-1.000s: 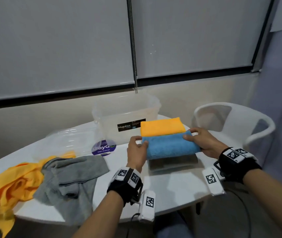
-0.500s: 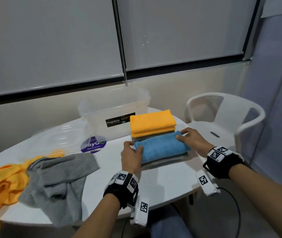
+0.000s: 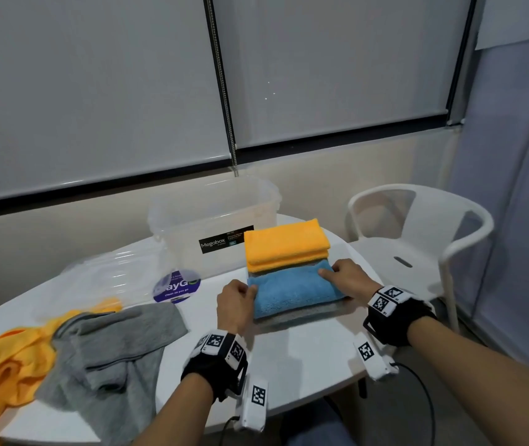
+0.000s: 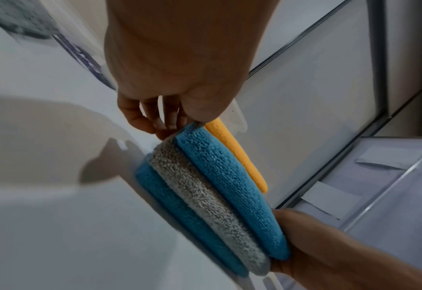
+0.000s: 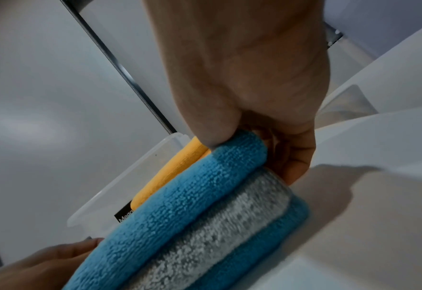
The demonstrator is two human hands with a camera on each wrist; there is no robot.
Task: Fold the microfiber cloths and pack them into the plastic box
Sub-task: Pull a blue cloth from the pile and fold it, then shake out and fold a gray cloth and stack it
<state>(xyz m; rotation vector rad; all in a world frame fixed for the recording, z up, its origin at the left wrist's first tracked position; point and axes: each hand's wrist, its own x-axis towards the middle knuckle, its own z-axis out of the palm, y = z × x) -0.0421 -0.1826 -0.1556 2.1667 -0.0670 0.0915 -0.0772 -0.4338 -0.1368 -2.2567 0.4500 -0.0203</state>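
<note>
A folded stack lies near the table's right end: a blue cloth [image 3: 295, 291] on top, a grey cloth [image 3: 305, 315] under it, and another blue cloth [image 4: 185, 212] at the bottom. My left hand [image 3: 237, 300] grips the stack's left end, thumb on top [image 4: 177, 121]. My right hand [image 3: 343, 278] grips the right end, thumb on top and fingers curled under [image 5: 254, 141]. Folded orange cloths [image 3: 285, 243] sit right behind the stack. The clear plastic box [image 3: 211, 214] stands open behind them. Whether the stack touches the table I cannot tell.
An unfolded grey cloth [image 3: 111, 342] and an unfolded orange cloth [image 3: 8, 371] lie at the table's left. The clear lid [image 3: 105, 278] with a purple label [image 3: 176, 286] rests left of the box. A white chair [image 3: 417, 239] stands right of the table.
Both hands have brought the blue-topped stack down from above the table to about table level. Both grips are unchanged.
</note>
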